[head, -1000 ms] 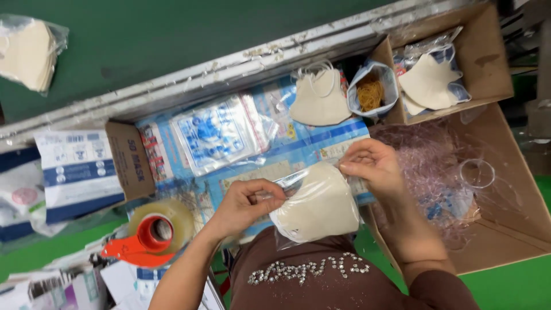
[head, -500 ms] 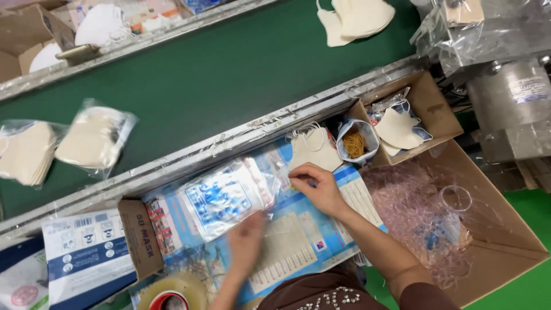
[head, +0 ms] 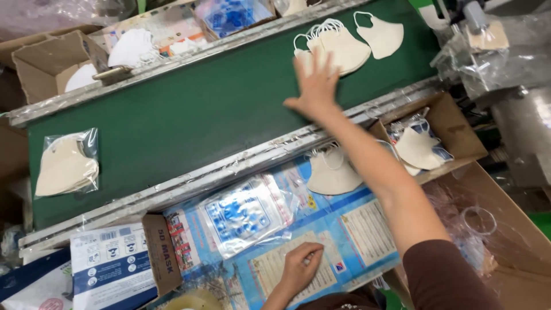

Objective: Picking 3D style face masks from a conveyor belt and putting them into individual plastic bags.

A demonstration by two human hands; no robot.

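Note:
My right hand is stretched far out over the green conveyor belt, fingers spread, reaching the edge of a stack of beige face masks. A single beige mask lies just beyond the stack. My left hand rests with curled fingers on a blue printed sheet on the near work surface and holds nothing. Another beige mask lies on that sheet below my right forearm. A pile of clear printed bags sits to the left of it.
A bagged mask rides the belt at far left. A small cardboard box with masks and a larger box of clear plastic stand at right. A blue-and-white carton sits at lower left. White masks lie beyond the belt.
The bagged mask my hands held a second ago is gone from them. My right hand went from the near surface out across the belt to the mask stack; my left hand dropped onto the sheet.

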